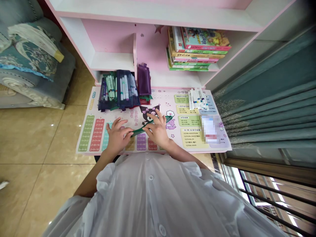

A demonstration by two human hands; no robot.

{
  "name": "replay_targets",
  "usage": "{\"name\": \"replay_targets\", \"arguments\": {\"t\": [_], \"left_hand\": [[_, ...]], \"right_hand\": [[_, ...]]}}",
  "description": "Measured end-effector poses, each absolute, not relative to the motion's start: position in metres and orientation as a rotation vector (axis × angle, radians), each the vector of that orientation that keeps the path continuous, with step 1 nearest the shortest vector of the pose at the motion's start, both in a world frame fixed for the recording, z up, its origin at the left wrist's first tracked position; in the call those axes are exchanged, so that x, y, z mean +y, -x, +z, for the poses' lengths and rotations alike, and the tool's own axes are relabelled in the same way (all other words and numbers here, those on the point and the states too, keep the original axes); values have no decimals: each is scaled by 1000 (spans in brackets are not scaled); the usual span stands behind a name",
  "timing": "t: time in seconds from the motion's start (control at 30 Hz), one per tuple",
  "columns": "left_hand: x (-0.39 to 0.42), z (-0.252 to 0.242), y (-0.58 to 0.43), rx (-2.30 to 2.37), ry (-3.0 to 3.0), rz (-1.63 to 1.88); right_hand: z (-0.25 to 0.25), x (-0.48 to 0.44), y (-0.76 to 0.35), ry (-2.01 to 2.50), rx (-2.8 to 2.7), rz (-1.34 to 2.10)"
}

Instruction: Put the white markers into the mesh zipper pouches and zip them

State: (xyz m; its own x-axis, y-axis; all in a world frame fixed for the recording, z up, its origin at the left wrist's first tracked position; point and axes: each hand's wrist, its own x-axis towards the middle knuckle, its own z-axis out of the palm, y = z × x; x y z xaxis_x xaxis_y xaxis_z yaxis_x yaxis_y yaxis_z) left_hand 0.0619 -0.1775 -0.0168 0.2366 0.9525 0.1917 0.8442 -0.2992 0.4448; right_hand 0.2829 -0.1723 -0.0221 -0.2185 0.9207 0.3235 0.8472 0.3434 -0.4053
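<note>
Over the front middle of the desk, I hold a thin green mesh pouch point(138, 131), seen nearly edge-on, between both hands. My left hand point(118, 135) pinches its left end between thumb and finger, with the other fingers spread. Around its middle, the thumb and fingers of my right hand point(158, 130) grip it, and its far end shows beyond them to the right. Mesh pouches filled with markers point(127, 89) lie at the back left. Beside them are stacked flat pouches, a purple pouch point(144, 80) on top. A pile of loose white markers point(197, 99) rests at the back right.
The desk mat point(170, 144) is printed with tables and cartoon figures. A pixelated flat item point(209, 130) lies at the right. A stack of books point(197, 54) sits in the pink shelf behind. A curtain point(266, 89) hangs at the right, and an armchair point(32, 65) stands left.
</note>
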Motion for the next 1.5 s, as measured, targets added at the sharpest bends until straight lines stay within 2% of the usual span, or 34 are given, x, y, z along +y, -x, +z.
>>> {"name": "replay_targets", "arguments": {"t": [1.5], "left_hand": [[-175, -12, -46, 1752, -2227, 603]], "right_hand": [[-26, -165, -308, 1645, -2005, 161]]}}
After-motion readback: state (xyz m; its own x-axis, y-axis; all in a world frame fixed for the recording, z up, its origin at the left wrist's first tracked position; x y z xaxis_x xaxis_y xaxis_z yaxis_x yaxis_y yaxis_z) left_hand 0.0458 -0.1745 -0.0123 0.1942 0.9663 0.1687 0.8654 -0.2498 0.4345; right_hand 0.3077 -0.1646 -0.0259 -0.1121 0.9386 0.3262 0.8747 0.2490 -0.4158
